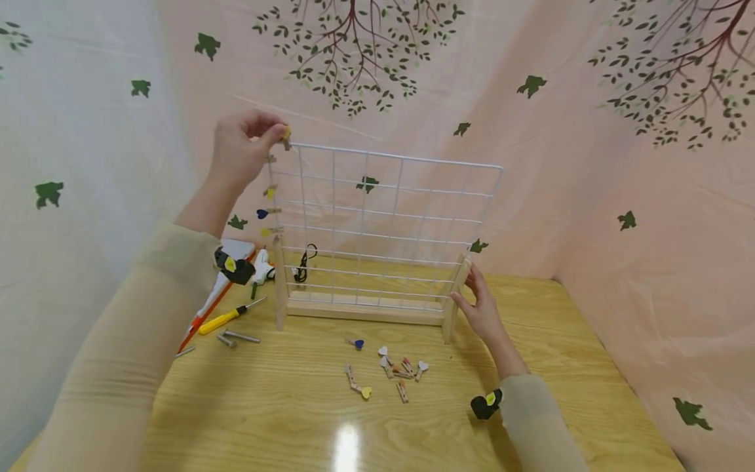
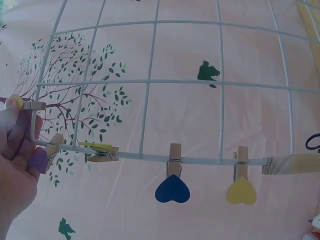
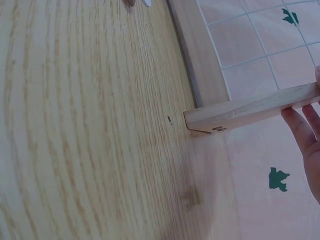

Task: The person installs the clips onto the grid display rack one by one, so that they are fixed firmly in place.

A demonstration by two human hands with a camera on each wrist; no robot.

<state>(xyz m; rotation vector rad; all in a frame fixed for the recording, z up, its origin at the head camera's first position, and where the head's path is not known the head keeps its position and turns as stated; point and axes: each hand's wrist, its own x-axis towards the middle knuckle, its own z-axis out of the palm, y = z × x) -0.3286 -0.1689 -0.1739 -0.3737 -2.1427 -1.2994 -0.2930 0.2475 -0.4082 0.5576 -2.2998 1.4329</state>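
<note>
A white wire grid [image 1: 383,223] stands upright in a wooden base [image 1: 366,308]. At its top left corner my left hand [image 1: 242,144] pinches a clothespin with a yellow heart [image 2: 19,102], whose wooden jaws sit at the top wire. Down the left edge are clipped a clothespin with a purple heart [image 2: 39,161], one with yellow seen edge-on [image 2: 102,152], one with a blue heart [image 2: 172,189] and one with a yellow heart [image 2: 241,191]. My right hand [image 1: 483,308] holds the right wooden upright [image 1: 455,295] of the base between thumb and fingers.
Several loose heart clothespins [image 1: 403,391] lie on the table before the stand. Left of it are a yellow screwdriver [image 1: 221,320], bolts [image 1: 242,336], a white glue gun [image 1: 262,265] and a black cable [image 1: 303,265]. A printed cloth [image 1: 590,216] hangs behind the table.
</note>
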